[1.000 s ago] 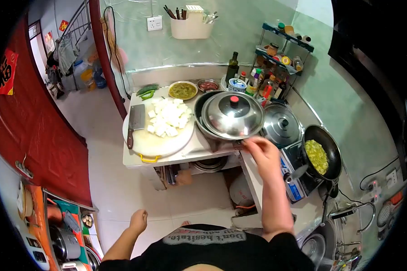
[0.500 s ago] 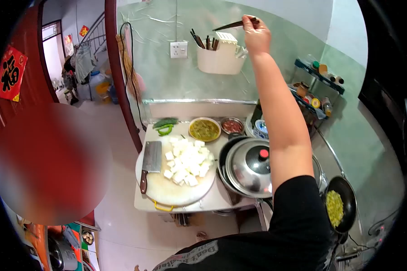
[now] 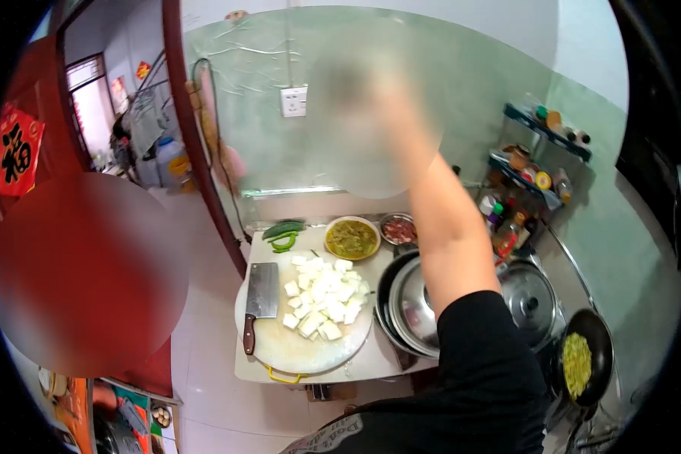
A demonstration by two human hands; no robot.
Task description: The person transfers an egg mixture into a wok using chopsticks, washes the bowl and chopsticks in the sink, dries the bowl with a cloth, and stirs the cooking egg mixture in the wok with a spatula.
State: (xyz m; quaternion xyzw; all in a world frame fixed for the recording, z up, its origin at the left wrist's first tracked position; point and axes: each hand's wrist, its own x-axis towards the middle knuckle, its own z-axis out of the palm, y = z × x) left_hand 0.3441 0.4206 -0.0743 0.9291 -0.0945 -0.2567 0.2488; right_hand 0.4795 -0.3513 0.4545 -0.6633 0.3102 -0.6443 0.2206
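Note:
My right hand (image 3: 382, 83) reaches up to the wall; a blurred patch covers it, so its fingers and anything in them cannot be made out. The utensil holder behind it is smeared too. My left hand is out of view. Below, white cubes (image 3: 321, 296) lie on a round cutting board (image 3: 280, 356) beside a cleaver (image 3: 262, 291). Green peppers (image 3: 284, 236), a bowl of greenish food (image 3: 352, 239) and a bowl of reddish food (image 3: 398, 228) stand behind. My right arm partly hides the lidded pan (image 3: 414, 303).
A dark wok (image 3: 599, 356) with green pieces sits at the right, near another lid (image 3: 530, 301). Bottles (image 3: 509, 236) stand below a corner rack (image 3: 533, 170). A wall socket (image 3: 293, 101) is left of my hand. A red door fills the left side.
My right hand, which held dark chopsticks above the utensil holder, has moved left and slightly down into the blurred patch. My left hand has left the view. The camera view has shifted.

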